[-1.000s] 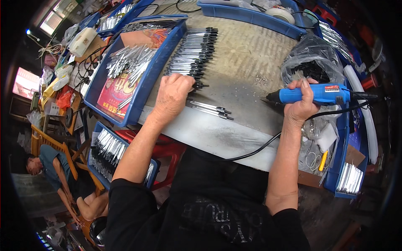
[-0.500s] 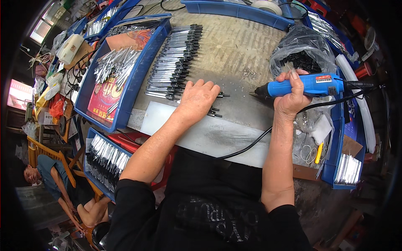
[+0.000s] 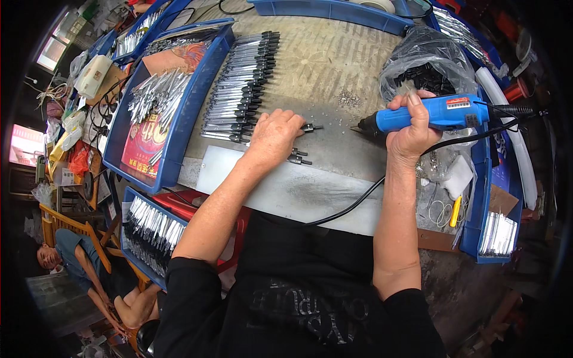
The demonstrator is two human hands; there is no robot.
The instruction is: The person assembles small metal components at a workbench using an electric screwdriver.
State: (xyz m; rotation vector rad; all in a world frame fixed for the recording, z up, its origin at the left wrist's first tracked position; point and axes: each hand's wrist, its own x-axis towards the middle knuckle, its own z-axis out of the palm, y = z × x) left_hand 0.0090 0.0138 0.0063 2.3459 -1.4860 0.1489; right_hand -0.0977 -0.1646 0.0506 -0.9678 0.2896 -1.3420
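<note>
Item: blue electric screwdriver, corded, lying level above grey metal plate, tip pointing left. My right hand clenched round its barrel. My left hand flat, palm down on small dark-tipped metal parts left of tool tip; what its fingers grip, I cannot tell. Left of that: row of same metal parts on worktable. Further left: blue tray of loose parts. Behind tool: clear plastic bag.
</note>
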